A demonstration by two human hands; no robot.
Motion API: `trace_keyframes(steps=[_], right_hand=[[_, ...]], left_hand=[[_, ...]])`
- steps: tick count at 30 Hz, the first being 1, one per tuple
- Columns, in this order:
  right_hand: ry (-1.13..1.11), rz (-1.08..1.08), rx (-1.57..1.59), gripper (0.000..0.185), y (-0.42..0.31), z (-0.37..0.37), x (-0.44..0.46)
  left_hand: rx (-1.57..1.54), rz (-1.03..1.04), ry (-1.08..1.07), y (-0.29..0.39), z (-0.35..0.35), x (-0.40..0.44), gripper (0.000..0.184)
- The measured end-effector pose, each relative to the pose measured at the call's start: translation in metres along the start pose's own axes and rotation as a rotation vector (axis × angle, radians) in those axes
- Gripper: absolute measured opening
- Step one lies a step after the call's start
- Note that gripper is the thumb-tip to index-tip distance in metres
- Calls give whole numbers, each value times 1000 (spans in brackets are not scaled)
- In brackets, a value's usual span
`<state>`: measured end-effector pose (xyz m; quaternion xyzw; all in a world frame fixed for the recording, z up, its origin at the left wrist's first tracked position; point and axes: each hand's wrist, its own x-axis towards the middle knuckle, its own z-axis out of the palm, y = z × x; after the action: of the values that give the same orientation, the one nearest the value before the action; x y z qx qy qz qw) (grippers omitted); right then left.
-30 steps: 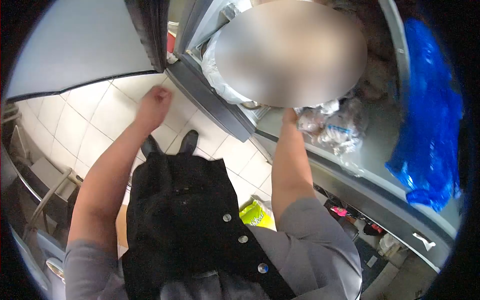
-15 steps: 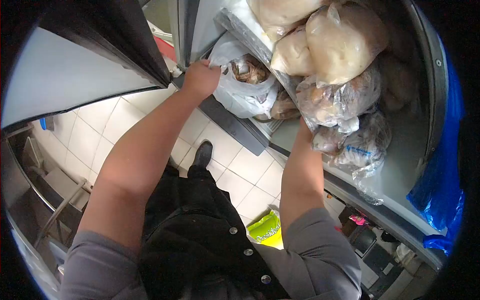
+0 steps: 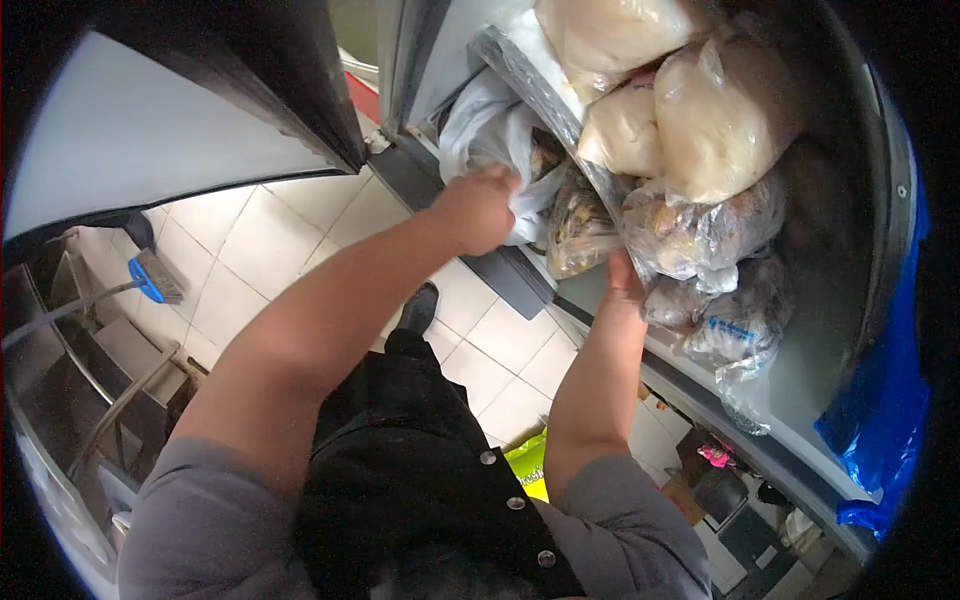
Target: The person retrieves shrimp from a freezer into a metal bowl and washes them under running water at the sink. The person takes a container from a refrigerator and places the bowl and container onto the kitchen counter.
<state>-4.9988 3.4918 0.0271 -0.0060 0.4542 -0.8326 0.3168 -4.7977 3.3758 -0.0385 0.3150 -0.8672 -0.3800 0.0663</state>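
Observation:
My left hand is closed on the white plastic bag at the near left edge of an open chest with a grey rim. My right hand is at the lower end of an upright divider wrapped in clear film; its fingers are partly hidden behind the divider. Between my hands lies a clear bag with brownish contents. Right of the divider, large bags with pale contents rest above a clear bag of brownish pieces and a bag with blue print.
Blue plastic hangs over the chest's right side. A yellow-green package stands on the tiled floor by my body. A blue broom and metal-legged furniture are at the left. Pale panel at upper left.
My left hand has moved right along the white bag, whose top is now gathered. The brownish bag beside it shows more. My right hand stays by the divider.

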Motion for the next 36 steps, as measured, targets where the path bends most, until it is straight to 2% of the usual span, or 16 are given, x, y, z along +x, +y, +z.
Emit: trace_keyframes(steps=[2,5,8,11,14,17,20,23,25,26,28,29,30,31,33,36], right_hand=[[39,23,54,47,6,17,-6],[76,61,114,50,16,24,4],[75,74,-16,58,31,37,17],[36,83,-106,60,53,25,48],[-4,95,-229,62,74,0,75],[-46,85,-358,64,84,-31,96],[-107,62,-461,66,86,-59,111],[-207,36,-567,68,83,-86,128],[-325,29,-673,69,77,-89,126],[-404,9,-805,63,65,-57,104],[-620,-57,-1207,52,37,18,57],[-638,-2,-1156,48,38,16,59],[-653,54,-1106,44,39,15,61],[-537,190,-728,41,57,-24,88],[-435,240,-436,40,64,-45,100],[-506,19,-693,45,49,-19,75]], left_hand=[[218,63,-124,5,13,-6,45],[347,160,-139,3,32,-8,50],[267,286,87,-13,61,-7,47],[40,321,226,-16,22,-30,37],[-23,-203,207,-20,-15,-17,29],[30,-420,333,-46,-9,29,24],[84,-541,191,-70,2,50,27],[238,-420,82,-82,-4,61,28],[214,-369,293,-71,-7,65,29],[204,-343,397,-66,-10,67,29],[251,-377,245,-68,-21,88,28],[270,-394,169,-68,-26,95,28],[195,-408,216,-66,-28,98,28],[120,-422,263,-63,-31,99,28],[131,-347,311,-53,-42,98,28],[186,-211,392,-38,-55,87,26]])
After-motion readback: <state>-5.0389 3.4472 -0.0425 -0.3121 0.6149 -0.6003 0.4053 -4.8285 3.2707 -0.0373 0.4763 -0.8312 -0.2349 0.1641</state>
